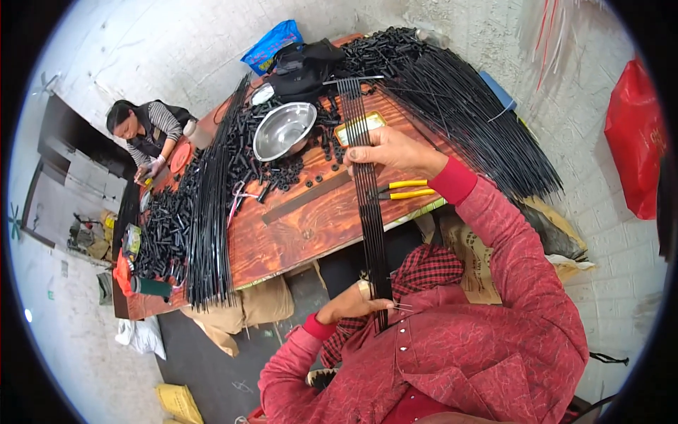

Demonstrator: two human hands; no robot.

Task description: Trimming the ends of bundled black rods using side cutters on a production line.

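A flat row of thin black rods (pixel 370 212) runs from over the table down to my lap. My right hand (pixel 385 150) is closed round its upper part, with the thumb across the front. Lower down, my left hand (pixel 351 302) pinches the same rods near my lap; a few thin, pale wire-like tips stick out by its thumb. A slim metal strip (pixel 353 80) lies across the rods' top end. Just right of the rods, pliers with yellow handles (pixel 408 189) lie on the table, their jaws partly hidden behind the rods.
On the wooden table (pixel 311 222) are a metal bowl (pixel 284 132), a yellow-rimmed tray (pixel 374 120), piled black rods (pixel 473 120) and small black tubular parts (pixel 166 240). A co-worker (pixel 152 134) sits at the far left. Brown sacks (pixel 265 304) stand below the table.
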